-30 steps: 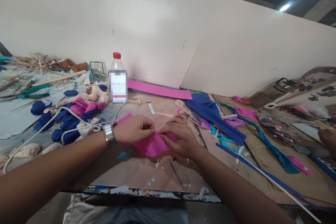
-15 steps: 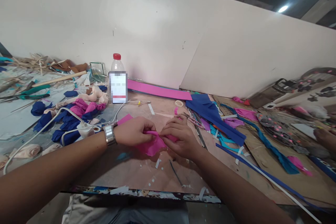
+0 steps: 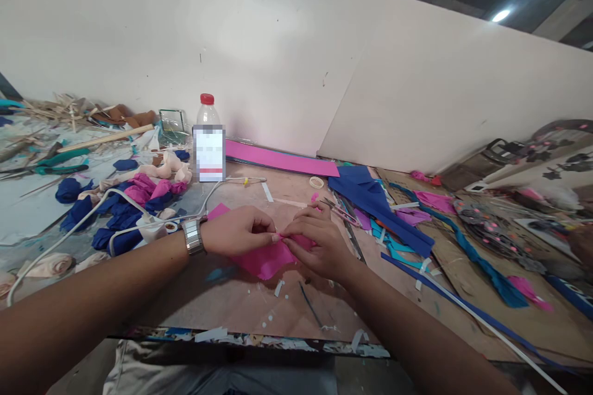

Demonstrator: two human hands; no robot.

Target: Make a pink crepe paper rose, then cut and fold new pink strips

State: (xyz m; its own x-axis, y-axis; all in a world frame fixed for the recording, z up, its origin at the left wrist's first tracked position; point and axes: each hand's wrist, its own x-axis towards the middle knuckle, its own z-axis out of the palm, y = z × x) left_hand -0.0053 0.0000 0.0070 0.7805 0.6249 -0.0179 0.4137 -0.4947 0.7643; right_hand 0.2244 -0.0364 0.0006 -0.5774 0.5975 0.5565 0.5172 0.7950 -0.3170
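A thin sheet of bright pink crepe-like paper (image 3: 266, 262) hangs between my two hands, just over the tabletop. My left hand (image 3: 241, 231), with a metal-banded watch (image 3: 193, 238) at the wrist, pinches its upper edge between thumb and index finger. From the other side my right hand (image 3: 319, 237) grips the same edge, its fingertips meeting those of the left. Part of the pink paper is hidden behind the right fingers. Scissors (image 3: 343, 213) with pinkish handles lie just beyond my right hand.
Rolled blue, pink and cream paper flowers (image 3: 125, 210) crowd the left, crossed by a white cable (image 3: 60, 247). A phone (image 3: 209, 154) leans on a red-capped bottle (image 3: 207, 112). Pink strips (image 3: 282, 159) lie along the wall; blue paper (image 3: 375, 197) and a tape roll (image 3: 316, 182) sit right of centre.
My left thumb has straightened towards the right fingertips, and the folded pink edge there has dropped flatter. At the far right, another person's hand has left its earlier place.
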